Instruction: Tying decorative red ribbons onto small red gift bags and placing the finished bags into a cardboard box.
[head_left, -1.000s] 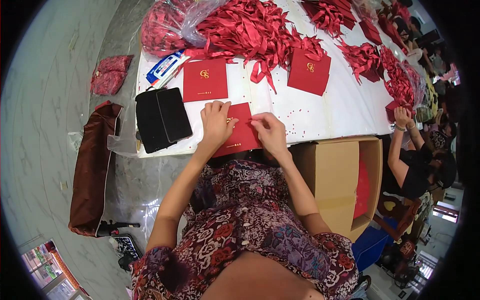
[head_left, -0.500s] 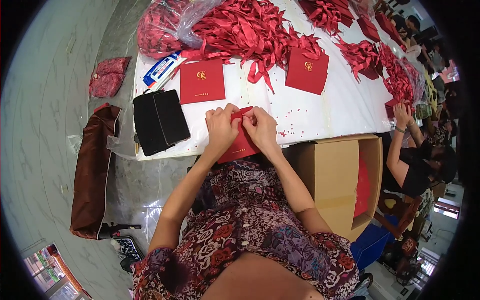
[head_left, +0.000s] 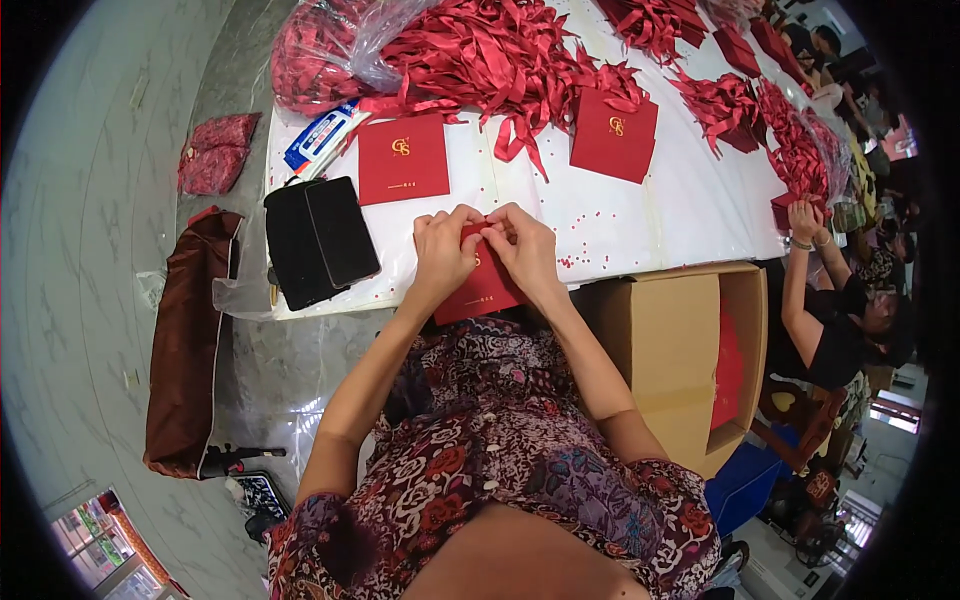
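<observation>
At the table's near edge, both my hands pinch the upper edge of a flat red paper gift bag (head_left: 480, 295) with gold print. My left hand (head_left: 445, 250) grips its left side, fingers curled and thumb pressed in. My right hand (head_left: 525, 248) pinches it just to the right, and the fingertips of both hands nearly meet. Whatever small piece may be between the fingertips is hidden. Another flat red bag (head_left: 404, 160) lies beyond my left hand. Farther right rests a small stack of red bags (head_left: 613, 135), with red ribbons (head_left: 500, 50) heaped behind.
A black tablet-like case (head_left: 322, 243) and a blue-and-white packet (head_left: 322, 138) lie at left on the white table (head_left: 690, 225). Small red dots are scattered across it. An open cardboard box (head_left: 670, 360) stands at my right. Beyond it a co-worker's hands (head_left: 803, 218) handle red pieces.
My hands stay at the bag's upper edge, and my right hand has shifted slightly. The bag lies a little flatter and wider in view. The stack and the other bag look unmoved.
</observation>
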